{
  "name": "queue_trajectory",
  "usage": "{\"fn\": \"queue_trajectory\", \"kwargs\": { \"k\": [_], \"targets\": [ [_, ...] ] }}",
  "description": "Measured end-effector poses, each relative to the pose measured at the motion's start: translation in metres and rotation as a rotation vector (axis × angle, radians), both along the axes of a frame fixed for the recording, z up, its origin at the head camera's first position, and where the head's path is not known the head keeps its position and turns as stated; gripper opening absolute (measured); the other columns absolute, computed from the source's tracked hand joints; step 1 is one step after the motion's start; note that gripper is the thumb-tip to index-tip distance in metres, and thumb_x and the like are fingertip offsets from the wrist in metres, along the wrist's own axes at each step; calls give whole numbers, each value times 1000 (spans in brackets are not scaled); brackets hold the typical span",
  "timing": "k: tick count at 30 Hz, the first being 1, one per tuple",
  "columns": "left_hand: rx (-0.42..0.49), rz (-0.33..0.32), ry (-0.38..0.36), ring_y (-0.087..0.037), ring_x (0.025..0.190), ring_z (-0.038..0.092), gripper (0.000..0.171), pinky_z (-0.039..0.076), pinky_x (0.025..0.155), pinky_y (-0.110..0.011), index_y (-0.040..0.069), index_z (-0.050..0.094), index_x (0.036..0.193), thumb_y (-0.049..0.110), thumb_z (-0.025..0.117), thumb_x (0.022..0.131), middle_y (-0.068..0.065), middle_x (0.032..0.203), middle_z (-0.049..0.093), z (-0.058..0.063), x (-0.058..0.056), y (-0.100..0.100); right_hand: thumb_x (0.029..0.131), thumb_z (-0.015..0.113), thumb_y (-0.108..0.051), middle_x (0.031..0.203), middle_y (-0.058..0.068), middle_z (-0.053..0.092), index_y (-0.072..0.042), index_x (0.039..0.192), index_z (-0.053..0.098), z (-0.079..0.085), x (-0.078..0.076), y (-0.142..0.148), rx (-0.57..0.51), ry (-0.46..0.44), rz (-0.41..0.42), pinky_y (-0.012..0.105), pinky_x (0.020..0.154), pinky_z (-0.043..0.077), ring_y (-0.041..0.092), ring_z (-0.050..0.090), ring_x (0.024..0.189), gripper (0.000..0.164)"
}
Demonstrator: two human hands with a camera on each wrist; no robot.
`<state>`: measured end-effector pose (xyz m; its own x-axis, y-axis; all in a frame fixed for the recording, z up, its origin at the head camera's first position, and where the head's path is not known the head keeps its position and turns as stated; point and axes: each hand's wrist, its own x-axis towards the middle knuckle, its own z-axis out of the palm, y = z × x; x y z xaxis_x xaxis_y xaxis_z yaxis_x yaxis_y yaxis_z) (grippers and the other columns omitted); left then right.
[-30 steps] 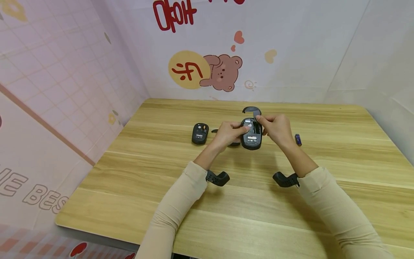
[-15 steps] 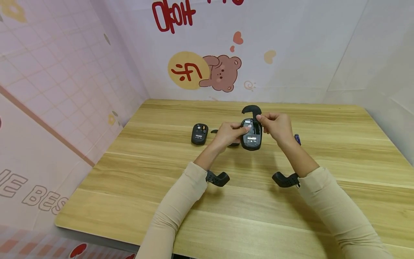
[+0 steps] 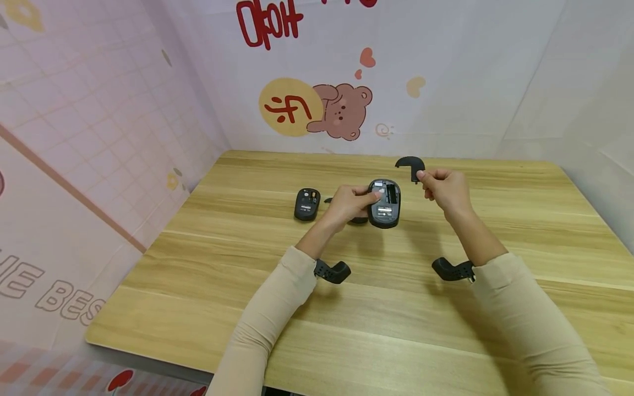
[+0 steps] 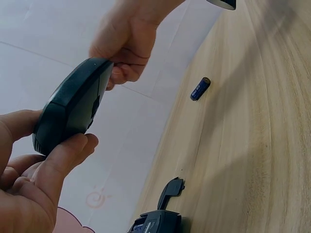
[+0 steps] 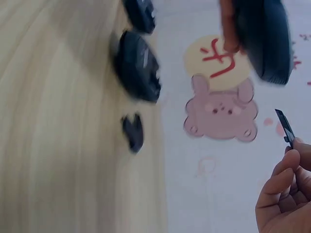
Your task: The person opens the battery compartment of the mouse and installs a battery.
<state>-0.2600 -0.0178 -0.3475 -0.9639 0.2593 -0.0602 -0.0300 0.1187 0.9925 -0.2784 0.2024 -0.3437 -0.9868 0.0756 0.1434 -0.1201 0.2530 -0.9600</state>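
Observation:
My left hand (image 3: 348,202) holds a black computer mouse (image 3: 385,214) above the table, thumb on its underside. The underside faces the head camera, and its battery slot looks bare and dark. To the right of the mouse and apart from it, my right hand (image 3: 449,191) pinches a curved black battery cover (image 3: 414,165) by its narrow tab. In the right wrist view this cover (image 5: 286,127) appears nearly edge-on between thumb and finger. The left wrist view shows the held mouse (image 4: 73,109) from its side.
A second mouse (image 3: 307,204) lies upside down on the wooden table, a battery in its slot. Another mouse (image 3: 359,220) is partly behind my left hand, with a loose cover (image 5: 132,132) near it. A blue battery (image 4: 200,89) lies on the table.
My right hand has moved right, taking the battery cover away from the mouse's top end. The left hand and its mouse have stayed nearly still. The right hand now hides the blue battery in the head view.

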Motion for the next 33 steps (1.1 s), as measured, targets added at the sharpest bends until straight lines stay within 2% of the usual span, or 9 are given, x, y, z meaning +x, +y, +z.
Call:
{"fn": "queue_trajectory", "kwargs": {
  "k": [3, 7, 11, 14, 16, 19, 22, 29, 33],
  "targets": [
    [-2, 5, -5, -25, 87, 69, 37, 57, 73, -27, -3, 62, 122, 18, 65, 91, -18, 106, 67, 0, -1, -1, 91, 64, -30, 55, -7, 53, -12, 72, 66, -6, -3, 9, 89, -13, -29, 20, 47, 43, 8, 50, 49, 27],
    [1, 11, 0, -25, 85, 69, 37, 57, 73, -28, -3, 62, 121, 18, 65, 91, -18, 105, 67, 1, -1, -2, 93, 59, -35, 62, -4, 56, 1, 87, 67, -15, -7, 20, 262, -32, -83, 25, 47, 42, 14, 54, 56, 37],
    [11, 12, 3, -25, 84, 69, 35, 57, 72, -29, -4, 63, 120, 17, 65, 92, -19, 104, 68, 1, -2, -3, 95, 56, -36, 97, 18, 64, 8, 103, 66, -22, -10, 30, 391, -61, -112, 40, 73, 50, 33, 57, 95, 46],
    [12, 12, 1, -24, 84, 70, 34, 57, 72, -29, -3, 63, 119, 17, 64, 92, -18, 103, 68, 1, -1, -3, 95, 56, -36, 123, 27, 54, 9, 107, 66, -27, -12, 37, 460, -90, -131, 61, 99, 30, 45, 34, 121, 47],
    [15, 12, -3, -24, 84, 70, 34, 57, 72, -29, -4, 63, 119, 17, 64, 92, -18, 103, 68, 1, -1, -3, 95, 57, -35, 132, 27, 48, 8, 106, 66, -30, -14, 42, 503, -112, -142, 70, 101, 15, 50, 21, 127, 46],
    [26, 13, -9, -24, 84, 69, 34, 57, 72, -29, -4, 63, 118, 16, 64, 92, -19, 103, 68, 1, -1, -3, 96, 56, -35, 142, 24, 37, 9, 107, 65, -36, -16, 51, 554, -151, -140, 76, 95, 8, 51, 11, 130, 46],
    [35, 11, -10, -25, 84, 69, 33, 57, 72, -29, -5, 63, 118, 15, 64, 92, -19, 103, 68, 0, -2, -3, 95, 56, -36, 145, 25, 32, 8, 108, 65, -42, -18, 59, 589, -191, -131, 75, 93, 11, 53, 8, 130, 47],
    [20, 5, -2, -24, 84, 70, 34, 57, 72, -28, -3, 63, 119, 17, 65, 92, -18, 103, 68, -1, -3, -3, 93, 59, -40, 144, 26, 32, 1, 107, 68, -50, -22, 69, 656, -282, -87, 75, 92, 15, 56, 13, 126, 45],
    [2, 7, -1, -24, 85, 69, 36, 57, 74, -29, -2, 62, 122, 19, 65, 92, -17, 104, 68, 0, -3, -2, 91, 61, -39, 136, 30, 40, 0, 101, 71, -52, -22, 71, 665, -294, -75, 75, 93, 15, 56, 17, 123, 41]
  ]
}}
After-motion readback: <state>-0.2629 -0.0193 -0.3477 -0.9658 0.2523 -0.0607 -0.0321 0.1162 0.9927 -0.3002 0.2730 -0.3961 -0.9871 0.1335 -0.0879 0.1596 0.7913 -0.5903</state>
